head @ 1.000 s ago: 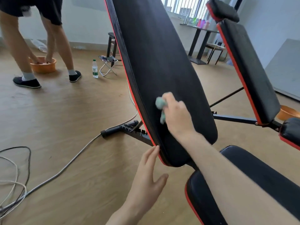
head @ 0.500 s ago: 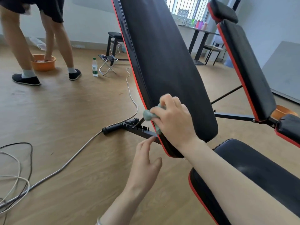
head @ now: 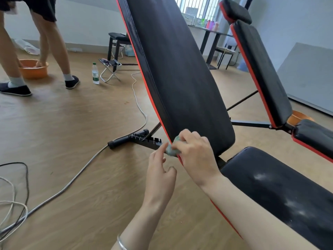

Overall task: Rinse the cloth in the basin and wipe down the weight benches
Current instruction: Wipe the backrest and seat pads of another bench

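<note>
- At far left a second person (head: 41, 42) bends over an orange basin (head: 33, 70) on the floor with both hands in it, in the same stance as a second ago.
- A water bottle (head: 95, 73) stands on the floor just right of that person's foot, and cables (head: 75, 179) trail across the boards towards the bench frame.
- The left hand (head: 160, 175) has risen from below the backrest. Its fingers are loosely extended and grip nothing, and the index fingertip now reaches the cloth.
- The cloth (head: 171, 149), a small bunched pale green wad, has slid off the black face of the pad. It is now at the red trim on the backrest's lower left edge.
- The right hand (head: 196, 156) curls its fingers over the cloth and presses it to that edge, lower and further left than a second ago.
- The bench (head: 180, 73) has its backrest steeply raised, and the forearm crosses the seat pad.
- A second bench (head: 261, 69) stands behind it to the right, with another basin (head: 297, 118) partly hidden behind its pads.
</note>
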